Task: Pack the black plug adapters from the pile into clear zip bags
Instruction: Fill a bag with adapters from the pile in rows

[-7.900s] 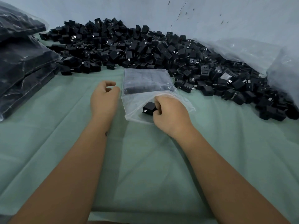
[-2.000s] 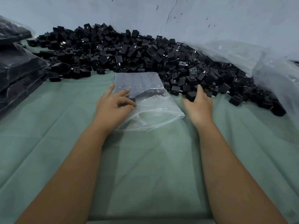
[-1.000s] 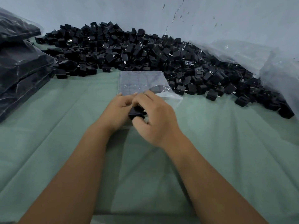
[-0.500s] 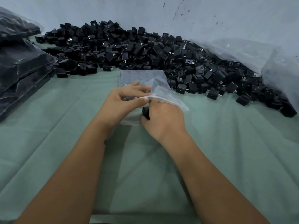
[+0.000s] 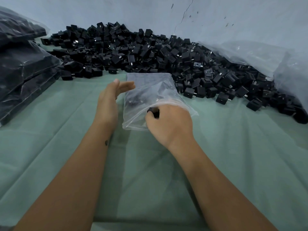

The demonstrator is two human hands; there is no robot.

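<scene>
A clear zip bag (image 5: 146,90) lies on the green cloth (image 5: 233,155), mouth toward me, on a stack of flat bags. My right hand (image 5: 168,124) is at the bag's mouth and grips a black plug adapter (image 5: 154,111), with its fingers under the upper film. My left hand (image 5: 110,100) is just left of the bag, fingers straight, apart from the plastic. The pile of black plug adapters (image 5: 150,54) stretches along the wall behind the bag.
Filled bags of adapters (image 5: 21,69) are stacked at the left edge. A large crumpled clear plastic sack (image 5: 260,55) lies at the right over the pile's end. A grey wall closes the back.
My left hand let go of the bag's upper film and moved left, fingers now straight. My right hand pushed the adapter further into the bag's mouth.
</scene>
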